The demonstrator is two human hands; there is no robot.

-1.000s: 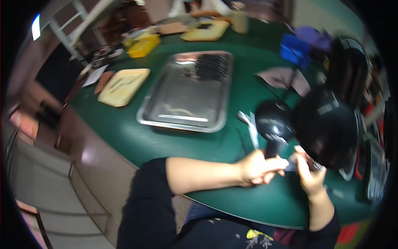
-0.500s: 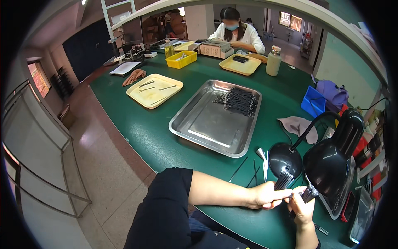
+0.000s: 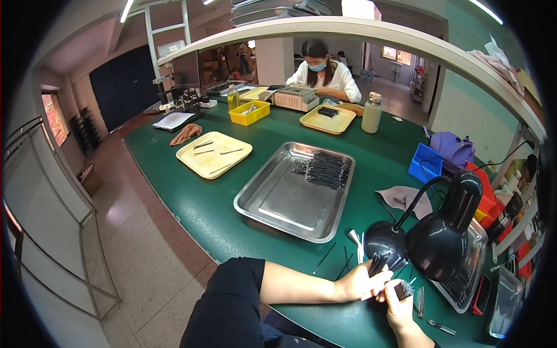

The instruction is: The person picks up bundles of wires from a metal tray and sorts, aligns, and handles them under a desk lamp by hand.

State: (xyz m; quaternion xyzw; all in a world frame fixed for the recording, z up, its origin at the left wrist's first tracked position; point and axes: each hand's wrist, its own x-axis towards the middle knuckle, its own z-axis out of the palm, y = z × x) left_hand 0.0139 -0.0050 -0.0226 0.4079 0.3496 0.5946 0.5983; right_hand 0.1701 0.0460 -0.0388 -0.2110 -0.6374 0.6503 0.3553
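Observation:
Low on the right, in front of the lamp, both my hands are closed and close together. My left hand grips a bundle of thin black rods, fanned a little at the top. My right hand is wrapped round a second bundle, whose silvery ends point up toward the lamp. The fingertips nearly meet, and I cannot tell whether they touch. Several loose black rods lie on the green table beside my left wrist. A steel tray holds a pile of similar black rods.
A black desk lamp stands close over my hands. Right of it are another steel tray, a clear container and a small cutter. Cream trays, a yellow bin and a bottle stand farther off. A masked person sits opposite.
The view has tilted upward, so the table sits lower in it. My right hand's bundle has turned, its silvery ends now showing more fully. Both hands still grip their bundles.

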